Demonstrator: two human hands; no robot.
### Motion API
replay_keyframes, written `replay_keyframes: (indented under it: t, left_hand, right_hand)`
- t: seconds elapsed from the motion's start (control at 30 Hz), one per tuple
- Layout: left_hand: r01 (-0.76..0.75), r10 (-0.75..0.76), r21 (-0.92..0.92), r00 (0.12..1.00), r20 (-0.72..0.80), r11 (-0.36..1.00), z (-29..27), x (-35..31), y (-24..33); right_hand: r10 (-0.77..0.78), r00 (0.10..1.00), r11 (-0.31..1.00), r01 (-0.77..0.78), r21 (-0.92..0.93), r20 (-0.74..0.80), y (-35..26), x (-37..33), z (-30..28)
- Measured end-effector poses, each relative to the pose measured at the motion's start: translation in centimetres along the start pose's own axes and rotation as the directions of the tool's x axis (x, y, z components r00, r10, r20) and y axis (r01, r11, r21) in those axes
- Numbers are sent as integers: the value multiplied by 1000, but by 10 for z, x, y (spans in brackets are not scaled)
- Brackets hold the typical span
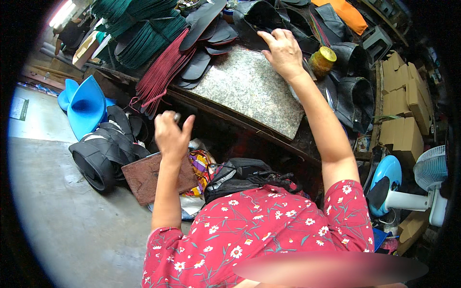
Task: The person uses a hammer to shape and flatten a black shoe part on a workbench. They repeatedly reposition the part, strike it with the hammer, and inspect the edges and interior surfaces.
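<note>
Here, two hands (172, 137) (284, 55) are near one slab (240, 91) beside one yellow container (322, 61).

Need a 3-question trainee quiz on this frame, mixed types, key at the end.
1. True or false: the brown board is nearer the person's left hand than their right hand.

2. On which side of the speckled slab, as pictured, are the cardboard boxes?

3. Fill in the colour: the curved sheets just above the black bundle are ____.

Key: 1. True. 2. Right. 3. Blue.
</note>
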State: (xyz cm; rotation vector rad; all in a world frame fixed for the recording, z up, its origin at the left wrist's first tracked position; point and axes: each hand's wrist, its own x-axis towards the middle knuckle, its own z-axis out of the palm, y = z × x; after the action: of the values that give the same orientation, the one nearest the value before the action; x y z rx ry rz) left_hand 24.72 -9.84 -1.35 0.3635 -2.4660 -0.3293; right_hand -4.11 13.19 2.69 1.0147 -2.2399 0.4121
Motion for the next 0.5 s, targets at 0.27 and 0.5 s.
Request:
replay_keyframes:
  t: [0.27, 0.5]
  left_hand:
    - [-144, 278, -467, 932, 231, 872, 49, 128, 88]
    - [-375, 541, -488, 800, 259, 788, 124, 194, 103]
  right_hand:
    - [5, 999, 963, 9, -268, 50, 40, 38, 49]
    - [96, 987, 962, -59, -266, 130, 101, 69, 71]
